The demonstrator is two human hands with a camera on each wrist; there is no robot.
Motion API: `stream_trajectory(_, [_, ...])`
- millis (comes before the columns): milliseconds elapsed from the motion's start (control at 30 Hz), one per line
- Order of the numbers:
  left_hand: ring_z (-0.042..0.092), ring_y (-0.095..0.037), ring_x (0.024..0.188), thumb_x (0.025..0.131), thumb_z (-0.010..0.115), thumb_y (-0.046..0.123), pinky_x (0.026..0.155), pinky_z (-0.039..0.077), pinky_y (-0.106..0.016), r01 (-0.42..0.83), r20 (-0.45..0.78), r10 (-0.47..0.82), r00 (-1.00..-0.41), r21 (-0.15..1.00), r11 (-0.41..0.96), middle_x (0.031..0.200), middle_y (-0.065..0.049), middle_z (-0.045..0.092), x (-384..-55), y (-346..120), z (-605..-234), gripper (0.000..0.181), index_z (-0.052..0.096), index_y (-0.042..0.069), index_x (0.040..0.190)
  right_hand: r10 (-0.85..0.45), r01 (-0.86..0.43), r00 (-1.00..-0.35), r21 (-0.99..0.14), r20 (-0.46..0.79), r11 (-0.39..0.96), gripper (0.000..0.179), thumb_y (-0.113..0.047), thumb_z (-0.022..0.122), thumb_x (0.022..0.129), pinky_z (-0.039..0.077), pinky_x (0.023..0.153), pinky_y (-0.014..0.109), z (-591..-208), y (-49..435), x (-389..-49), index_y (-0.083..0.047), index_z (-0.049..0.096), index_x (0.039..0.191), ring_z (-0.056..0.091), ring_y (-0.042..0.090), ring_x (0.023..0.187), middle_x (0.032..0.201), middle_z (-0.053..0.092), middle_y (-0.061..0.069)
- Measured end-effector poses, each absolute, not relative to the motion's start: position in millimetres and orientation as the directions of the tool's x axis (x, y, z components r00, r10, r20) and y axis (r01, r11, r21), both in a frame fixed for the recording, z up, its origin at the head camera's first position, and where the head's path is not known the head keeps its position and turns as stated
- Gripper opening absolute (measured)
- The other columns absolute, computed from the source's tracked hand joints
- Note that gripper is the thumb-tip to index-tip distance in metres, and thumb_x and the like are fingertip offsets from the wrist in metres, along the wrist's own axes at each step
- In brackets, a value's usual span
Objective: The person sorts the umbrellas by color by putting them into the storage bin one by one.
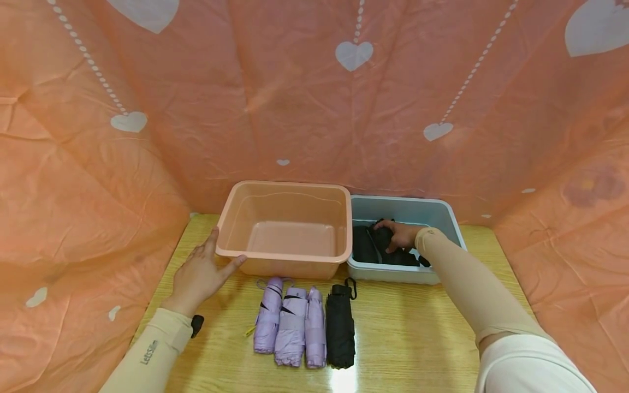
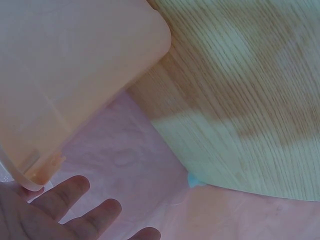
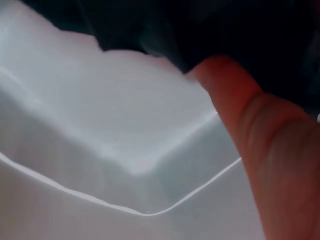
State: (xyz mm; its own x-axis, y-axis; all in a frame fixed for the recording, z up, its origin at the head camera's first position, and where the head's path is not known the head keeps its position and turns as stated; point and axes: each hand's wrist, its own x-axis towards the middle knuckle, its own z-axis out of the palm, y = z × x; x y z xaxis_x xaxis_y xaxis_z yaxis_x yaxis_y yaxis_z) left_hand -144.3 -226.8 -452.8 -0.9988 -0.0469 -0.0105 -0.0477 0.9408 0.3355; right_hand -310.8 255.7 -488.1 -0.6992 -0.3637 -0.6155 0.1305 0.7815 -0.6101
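My right hand (image 1: pixel 404 236) reaches down into the grey-blue bin (image 1: pixel 403 274), its thumb and fingers curled round a black folding umbrella (image 1: pixel 382 238). Dark fabric (image 3: pixel 150 25) fills the top of the right wrist view, with the thumb (image 3: pixel 227 85) against it. Another black umbrella (image 1: pixel 362 245) lies to the left in that bin. At the near left corner of the peach-coloured bin (image 1: pixel 285 267), my left hand (image 1: pixel 199 275) rests on the rim with fingers spread and fairly straight. In the left wrist view several fingers (image 2: pixel 62 197) extend beside the bin's wall.
In front of the peach bin, a row of three lilac folded umbrellas (image 1: pixel 291 327) lies on the wooden table (image 1: pixel 393 338). A black folded umbrella (image 1: pixel 340 327) with a wrist loop ends the row at right. An orange curtain (image 1: pixel 304 109) hangs behind and along both sides.
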Motion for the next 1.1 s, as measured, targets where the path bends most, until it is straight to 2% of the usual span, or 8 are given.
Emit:
stream_trajectory(67, [0.033,-0.060,0.131,0.088,0.043,0.080,0.086,0.040,-0.073,-0.042,-0.008,-0.042,-0.999,0.339,0.940,0.150,-0.038,0.031,-144.4,-227.1,-453.0,0.110,0.005,0.007,0.161,-0.364,0.131,-0.698,-0.610,-0.616,0.782,0.077,0.003,0.069,0.087,0.039,0.056,0.033,-488.0,256.0,-310.9,-0.017,0.032,0.152,0.043,0.021,0.067,0.128,0.036,0.021])
stream_trajectory(167, [0.033,-0.060,0.132,0.088,0.043,0.080,0.087,0.040,-0.073,-0.035,-0.008,-0.034,-0.999,0.339,0.940,0.150,-0.037,0.031,-146.1,-226.5,-453.8,0.110,0.004,0.007,0.161,-0.362,0.127,-0.706,-0.612,-0.608,0.781,0.077,0.005,0.068,0.087,0.044,0.058,0.034,-488.2,258.5,-310.8,-0.018,0.033,0.153,0.046,0.023,0.074,0.139,0.030,0.024])
stream_trajectory(333, [0.034,-0.059,0.131,0.087,0.042,0.082,0.084,0.042,-0.072,-0.039,-0.019,-0.034,-0.999,0.337,0.941,0.147,-0.041,0.032,-150.8,-225.5,-454.0,0.112,0.002,0.009,0.161,-0.354,0.137,-0.729,-0.631,-0.586,0.763,0.077,0.007,0.067,0.087,0.055,0.072,0.047,-487.0,265.8,-312.5,-0.017,0.034,0.153,0.054,0.037,0.106,0.156,0.017,0.025])
stream_trajectory(433, [0.034,-0.059,0.132,0.086,0.041,0.083,0.085,0.041,-0.073,-0.042,-0.027,-0.035,-0.999,0.339,0.940,0.146,-0.042,0.032,-154.1,-225.9,-453.7,0.113,0.001,0.009,0.161,-0.368,0.157,-0.734,-0.670,-0.570,0.725,0.078,0.007,0.066,0.087,0.053,0.079,0.055,-482.4,270.0,-312.2,-0.015,0.033,0.154,0.050,0.045,0.122,0.159,0.012,0.028])
stream_trajectory(567, [0.034,-0.059,0.132,0.086,0.041,0.083,0.086,0.040,-0.073,-0.039,-0.034,-0.029,-0.999,0.338,0.940,0.146,-0.042,0.032,-159.3,-226.8,-454.2,0.113,0.000,0.009,0.161,-0.411,0.168,-0.736,-0.733,-0.538,0.659,0.080,0.009,0.064,0.089,0.048,0.087,0.061,-467.1,276.7,-308.5,-0.012,0.027,0.157,0.040,0.051,0.132,0.159,0.009,0.031])
stream_trajectory(767, [0.034,-0.060,0.131,0.087,0.044,0.081,0.085,0.040,-0.074,-0.039,-0.040,-0.027,-0.999,0.341,0.939,0.144,-0.045,0.032,-167.6,-229.0,-456.9,0.113,0.002,0.006,0.160,-0.474,0.142,-0.753,-0.817,-0.455,0.559,0.080,0.007,0.061,0.093,0.043,0.098,0.061,-429.8,287.6,-295.2,-0.021,0.025,0.158,0.024,0.050,0.142,0.160,0.013,0.025])
stream_trajectory(867, [0.034,-0.060,0.131,0.087,0.044,0.081,0.084,0.040,-0.074,-0.049,-0.045,-0.036,-0.998,0.341,0.939,0.144,-0.045,0.032,-170.1,-231.6,-457.7,0.113,0.003,0.006,0.160,-0.521,0.106,-0.760,-0.866,-0.388,0.489,0.079,0.004,0.063,0.094,0.044,0.099,0.057,-411.3,291.7,-284.9,-0.026,0.026,0.158,0.027,0.048,0.142,0.160,0.018,0.021])
stream_trajectory(1100, [0.035,-0.062,0.128,0.087,0.042,0.081,0.083,0.041,-0.074,-0.041,-0.034,-0.031,-0.999,0.340,0.939,0.143,-0.046,0.032,-175.1,-236.4,-457.5,0.113,0.001,0.005,0.160,-0.609,0.026,-0.765,-0.956,-0.208,0.293,0.082,0.005,0.065,0.093,0.048,0.094,0.056,-386.7,293.5,-252.4,-0.025,0.026,0.158,0.037,0.046,0.137,0.155,0.029,0.018])
